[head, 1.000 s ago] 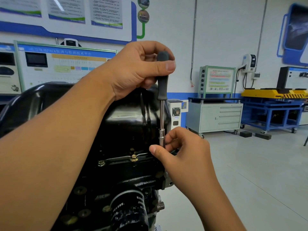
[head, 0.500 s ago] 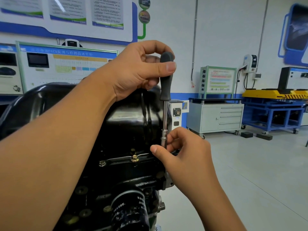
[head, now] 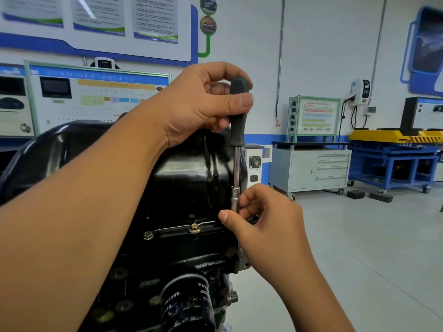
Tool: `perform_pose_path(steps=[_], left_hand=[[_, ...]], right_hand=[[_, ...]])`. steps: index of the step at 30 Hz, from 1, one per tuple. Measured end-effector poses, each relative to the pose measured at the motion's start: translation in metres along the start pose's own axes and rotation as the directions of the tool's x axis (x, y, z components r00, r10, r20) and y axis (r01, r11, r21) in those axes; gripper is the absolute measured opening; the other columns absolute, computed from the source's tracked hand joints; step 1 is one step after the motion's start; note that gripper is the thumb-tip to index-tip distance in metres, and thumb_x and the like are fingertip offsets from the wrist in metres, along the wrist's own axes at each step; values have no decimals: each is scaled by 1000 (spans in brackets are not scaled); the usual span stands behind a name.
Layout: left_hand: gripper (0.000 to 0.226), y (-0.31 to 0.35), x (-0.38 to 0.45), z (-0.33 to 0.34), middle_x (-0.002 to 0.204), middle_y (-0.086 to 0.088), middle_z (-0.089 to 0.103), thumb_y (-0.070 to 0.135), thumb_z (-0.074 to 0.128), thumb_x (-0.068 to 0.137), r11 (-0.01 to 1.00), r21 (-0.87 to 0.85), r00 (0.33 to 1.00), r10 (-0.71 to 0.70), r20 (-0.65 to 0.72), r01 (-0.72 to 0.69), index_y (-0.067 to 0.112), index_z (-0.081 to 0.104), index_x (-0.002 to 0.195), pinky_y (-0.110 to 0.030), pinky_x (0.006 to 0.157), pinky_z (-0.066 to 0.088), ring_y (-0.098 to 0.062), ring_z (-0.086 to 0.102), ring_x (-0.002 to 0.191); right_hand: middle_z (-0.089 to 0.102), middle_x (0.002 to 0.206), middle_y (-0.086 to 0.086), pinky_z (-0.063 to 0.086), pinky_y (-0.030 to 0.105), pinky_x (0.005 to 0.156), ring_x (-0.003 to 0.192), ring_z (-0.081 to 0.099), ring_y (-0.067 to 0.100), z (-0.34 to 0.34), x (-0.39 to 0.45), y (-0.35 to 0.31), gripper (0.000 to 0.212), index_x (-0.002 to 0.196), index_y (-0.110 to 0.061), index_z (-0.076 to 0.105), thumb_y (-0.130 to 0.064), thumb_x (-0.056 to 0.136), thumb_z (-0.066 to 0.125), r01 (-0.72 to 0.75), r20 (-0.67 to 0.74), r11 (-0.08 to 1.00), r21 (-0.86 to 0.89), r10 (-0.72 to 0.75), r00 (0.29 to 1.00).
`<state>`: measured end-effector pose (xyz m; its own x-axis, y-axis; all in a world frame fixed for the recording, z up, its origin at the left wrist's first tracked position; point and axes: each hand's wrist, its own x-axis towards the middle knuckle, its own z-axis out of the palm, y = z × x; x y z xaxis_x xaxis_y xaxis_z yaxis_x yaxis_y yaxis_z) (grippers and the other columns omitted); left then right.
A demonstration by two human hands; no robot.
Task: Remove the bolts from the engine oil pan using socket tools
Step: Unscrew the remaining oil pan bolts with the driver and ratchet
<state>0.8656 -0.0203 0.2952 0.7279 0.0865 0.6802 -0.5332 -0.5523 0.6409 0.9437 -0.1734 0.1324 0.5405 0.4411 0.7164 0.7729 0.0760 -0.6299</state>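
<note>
Left hand (head: 201, 104) grips socket driver (head: 237, 144); right hand (head: 261, 219) pinches its socket.

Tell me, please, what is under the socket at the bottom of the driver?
The right hand pinches the socket, its thumb and fingers covering the lower end. Whatever bolt it sits on is hidden. Two other bolts show on the oil pan flange to the left.

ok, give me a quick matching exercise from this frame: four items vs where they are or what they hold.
1. left hand
2. right hand
3. gold bolt
4. oil filter

a. seated in the pan flange
b. grips the black driver handle
c. bottom of the engine, printed label
d. pinches the socket end

Pairs: 1-b, 2-d, 3-a, 4-c
</note>
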Motion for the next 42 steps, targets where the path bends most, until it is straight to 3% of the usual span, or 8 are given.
perform_pose_path(steps=[3, 8, 12, 18, 24, 27, 32, 42], left_hand=[[29, 3, -1, -1, 102, -18, 77, 19, 74, 87, 1000, -14, 998, -3, 62, 4, 23, 70, 115, -23, 52, 50, -13, 63, 55], [34, 2, -2, 2, 94, -14, 77, 18, 80, 81, 1000, -2, 1000, -3, 8, 3, 18, 68, 113, -21, 50, 44, -28, 52, 64], [40, 1, -1, 4, 73, 1, 69, 25, 86, 70, 1000, -6, 1000, 5, -24, -5, 15, 64, 103, -20, 47, 42, -13, 48, 51], [29, 4, -2, 1, 103, -18, 77, 8, 68, 87, 1000, 24, 999, -1, 50, 0, 20, 71, 113, -23, 53, 49, -13, 60, 52], [31, 2, -3, 4, 85, -10, 74, 14, 82, 80, 1000, 3, 1000, 14, 1, -14, 15, 67, 107, -21, 49, 43, -25, 52, 61], [36, 0, -2, 5, 73, 2, 68, 23, 86, 72, 999, 38, 999, 27, -33, -26, 14, 67, 101, -21, 48, 46, -12, 58, 57], [27, 3, -2, 2, 98, -17, 77, 19, 76, 83, 1000, 3, 1000, 10, 24, -10, 21, 73, 110, -22, 52, 48, -11, 55, 51], [27, 1, -2, 7, 86, -12, 75, 20, 77, 83, 1000, 27, 994, -6, -107, 9, 13, 66, 107, -19, 47, 43, -9, 48, 46]], right_hand=[[66, 76, -17, 46, 11, 63, 68, 61, 5, 0, 1, 1, 28, 72, -31, 58, -32, 77, 85, -9, 7, 1000, 2, 9, 1000], [66, 72, -16, 47, 12, 60, 65, 62, 7, 1, 1, 2, 27, 73, -30, 57, -30, 79, 84, -3, 10, 1000, -6, 3, 1000], [66, 70, -16, 46, 10, 61, 66, 62, 5, 1, 1, 1, 28, 72, -30, 58, -32, 76, 85, -2, 1, 1000, -4, 2, 1000], [66, 74, -16, 47, 12, 62, 66, 62, 6, 0, 0, 1, 28, 72, -31, 58, -32, 78, 84, -15, 13, 1000, 2, 15, 1000], [66, 70, -16, 46, 10, 60, 65, 62, 4, 0, 1, 1, 28, 71, -31, 57, -30, 77, 84, -2, 11, 1000, -14, 3, 1000], [66, 74, -18, 46, 10, 62, 69, 62, 3, 0, 0, 0, 30, 71, -32, 57, -36, 75, 87, 2, 3, 1000, -5, -2, 1000], [66, 76, -18, 45, 10, 62, 69, 61, 5, 0, 0, 0, 29, 71, -31, 57, -35, 77, 86, 0, 9, 1000, -5, 0, 1000], [66, 76, -16, 44, 10, 59, 64, 59, 6, -6, 2, 0, 23, 74, -29, 61, -30, 82, 82, -15, 57, 1000, 6, 15, 998]])
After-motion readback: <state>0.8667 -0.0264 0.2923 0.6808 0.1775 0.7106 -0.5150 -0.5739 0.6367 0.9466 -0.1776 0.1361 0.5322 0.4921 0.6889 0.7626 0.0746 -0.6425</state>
